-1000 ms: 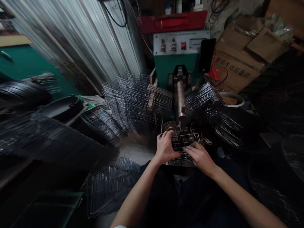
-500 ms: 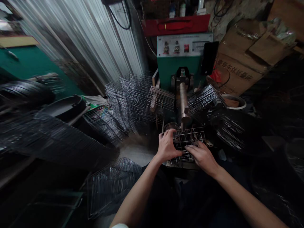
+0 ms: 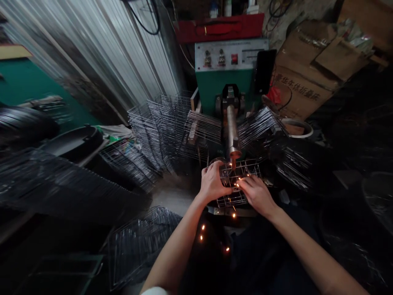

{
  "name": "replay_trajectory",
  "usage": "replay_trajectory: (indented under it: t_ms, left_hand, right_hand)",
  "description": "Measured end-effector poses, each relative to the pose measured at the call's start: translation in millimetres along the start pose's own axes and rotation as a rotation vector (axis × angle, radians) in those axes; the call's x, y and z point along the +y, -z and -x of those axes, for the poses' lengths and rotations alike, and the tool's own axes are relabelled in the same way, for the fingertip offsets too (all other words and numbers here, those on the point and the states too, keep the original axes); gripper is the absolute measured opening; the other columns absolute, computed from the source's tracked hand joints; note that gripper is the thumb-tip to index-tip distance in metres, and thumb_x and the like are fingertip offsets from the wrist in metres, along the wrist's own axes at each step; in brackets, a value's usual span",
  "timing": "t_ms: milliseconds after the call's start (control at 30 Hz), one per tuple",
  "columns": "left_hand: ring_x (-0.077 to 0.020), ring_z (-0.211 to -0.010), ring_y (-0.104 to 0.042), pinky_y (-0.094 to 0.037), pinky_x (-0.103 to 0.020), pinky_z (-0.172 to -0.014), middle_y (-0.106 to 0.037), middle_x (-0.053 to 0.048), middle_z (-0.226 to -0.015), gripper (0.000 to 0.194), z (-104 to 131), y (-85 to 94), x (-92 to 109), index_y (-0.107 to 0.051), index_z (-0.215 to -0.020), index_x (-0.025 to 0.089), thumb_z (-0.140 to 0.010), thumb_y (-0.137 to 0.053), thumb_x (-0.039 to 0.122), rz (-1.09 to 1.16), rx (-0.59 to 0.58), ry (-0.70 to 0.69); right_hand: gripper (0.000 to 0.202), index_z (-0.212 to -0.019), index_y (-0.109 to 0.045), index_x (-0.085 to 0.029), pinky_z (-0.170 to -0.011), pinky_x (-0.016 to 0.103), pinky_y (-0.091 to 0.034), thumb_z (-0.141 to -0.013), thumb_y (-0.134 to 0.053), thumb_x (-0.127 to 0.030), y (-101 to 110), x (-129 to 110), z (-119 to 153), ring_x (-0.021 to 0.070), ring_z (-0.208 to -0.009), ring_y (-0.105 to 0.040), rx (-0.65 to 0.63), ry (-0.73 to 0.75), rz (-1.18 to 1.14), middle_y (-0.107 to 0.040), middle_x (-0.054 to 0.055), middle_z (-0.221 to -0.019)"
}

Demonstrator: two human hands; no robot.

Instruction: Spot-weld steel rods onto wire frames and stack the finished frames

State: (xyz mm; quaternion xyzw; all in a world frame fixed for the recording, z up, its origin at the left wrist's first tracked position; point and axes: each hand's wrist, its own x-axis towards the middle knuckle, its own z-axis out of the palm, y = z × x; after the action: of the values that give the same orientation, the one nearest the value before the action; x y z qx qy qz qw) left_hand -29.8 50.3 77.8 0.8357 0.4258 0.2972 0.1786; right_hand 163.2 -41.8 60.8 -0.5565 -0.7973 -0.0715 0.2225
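A small wire grid (image 3: 251, 167) lies under the copper-coloured tip of a metal rod (image 3: 232, 127) that juts from the green machine (image 3: 211, 82). My left hand (image 3: 212, 182) grips the grid's left side, with the thumb stretched along it toward the middle. At the grid's right side, my right hand (image 3: 255, 194) holds the wires with its fingers pressed together. Orange sparks (image 3: 234, 215) glow around the rod's tip, by my fingers and below the grid.
Stacked wire racks (image 3: 162, 131) stand left of the machine. Bundled wires (image 3: 258, 125) sit right of it, before a round tub (image 3: 302, 128) and cardboard boxes (image 3: 303, 82). More wire grids (image 3: 138, 241) lie at the lower left.
Sparks have appeared around the rod's tip and below the grid. The rod's tip now meets the grid. The whole view has shifted, so the machine and hands appear slightly further left.
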Motion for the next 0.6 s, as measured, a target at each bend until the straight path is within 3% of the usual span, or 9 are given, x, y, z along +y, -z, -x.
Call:
replay_trajectory:
  t_ms: [133, 333, 600]
  left_hand:
    - [-0.0366, -0.115, -0.058, -0.034, -0.049, -0.099, -0.061, -0.009, -0.123, 0.094, -17.5, 2.6, -2.2, -0.04, -0.126, 0.024, -0.049, -0.089, 0.046, -0.039, 0.002, 0.027]
    - [-0.0338, -0.123, -0.056, -0.036, -0.046, -0.101, -0.059, -0.009, -0.133, 0.1, -28.2, 5.0, -6.2, -0.032, -0.133, 0.028, -0.051, -0.087, 0.049, -0.069, -0.036, 0.063]
    - [-0.0353, -0.127, -0.053, -0.039, -0.053, -0.103, -0.059, -0.012, -0.136, 0.106, -58.1, 8.9, -12.3, -0.028, -0.138, 0.029, -0.052, -0.088, 0.044, -0.071, -0.098, 0.095]
  right_hand:
    - [0.013, -0.099, -0.067, -0.018, -0.078, 0.035, -0.039, -0.097, -0.055, -0.021, -3.1, 3.8, -16.6, 0.0253, -0.09, -0.052, 0.073, -0.098, 0.097, -0.065, 0.009, -0.095]
    - [0.015, -0.093, -0.065, -0.018, -0.078, 0.035, -0.035, -0.097, -0.058, -0.031, -5.4, 13.2, -24.5, 0.025, -0.093, -0.052, 0.12, -0.128, 0.149, -0.063, 0.01, -0.095]
    - [0.01, -0.089, -0.067, -0.019, -0.076, 0.035, -0.039, -0.095, -0.058, -0.021, -8.6, 26.4, -49.1, 0.0249, -0.089, -0.055, 0.105, -0.119, 0.102, -0.066, 0.009, -0.089]
